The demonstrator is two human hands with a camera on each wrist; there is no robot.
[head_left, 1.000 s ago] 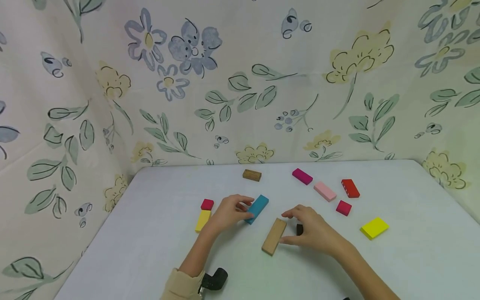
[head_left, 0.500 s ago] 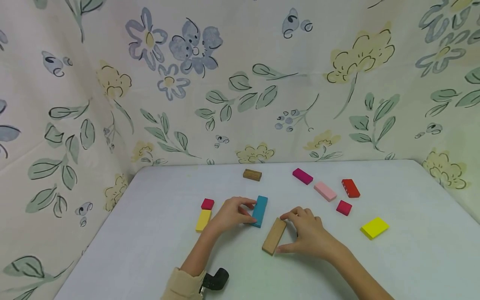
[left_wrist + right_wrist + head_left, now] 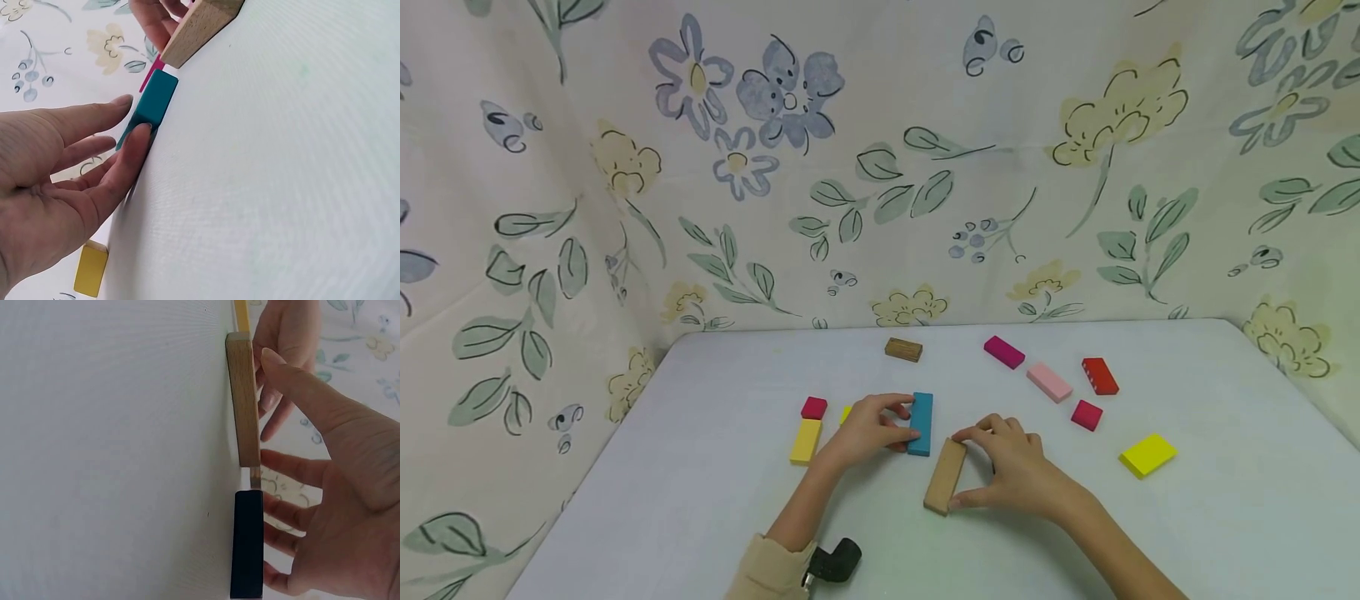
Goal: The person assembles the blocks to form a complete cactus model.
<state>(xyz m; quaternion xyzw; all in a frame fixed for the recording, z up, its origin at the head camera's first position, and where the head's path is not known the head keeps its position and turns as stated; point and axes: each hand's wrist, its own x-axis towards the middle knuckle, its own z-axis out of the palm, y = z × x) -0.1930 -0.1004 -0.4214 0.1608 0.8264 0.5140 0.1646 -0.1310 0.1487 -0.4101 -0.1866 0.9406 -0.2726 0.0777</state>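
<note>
In the head view my left hand (image 3: 868,429) is at the left long side of a blue toy block (image 3: 921,424), its thumb overlapping the block's near part. The left wrist view shows the thumb against that blue block (image 3: 159,94), with the index fingertip just beside it. My right hand (image 3: 1018,462) is at the right side of a plain wooden block (image 3: 945,477), index fingertip by the far corner and thumb near the close end. Along the wooden block (image 3: 244,400) in the right wrist view, thumb and index lie spread apart. A dark block (image 3: 248,544) lies beneath the right fingers.
On the white table (image 3: 700,517), a red block (image 3: 814,407) and a pale yellow block (image 3: 806,442) lie left. A brown block (image 3: 903,349) is at the back. Magenta (image 3: 1004,352), pink (image 3: 1049,382), red and bright yellow blocks (image 3: 1148,455) lie right. A floral cloth (image 3: 880,167) hangs behind.
The blue block has turned from slanted to nearly straight away from me, left hand following. My right hand has shifted left, and the wooden block has turned slightly.
</note>
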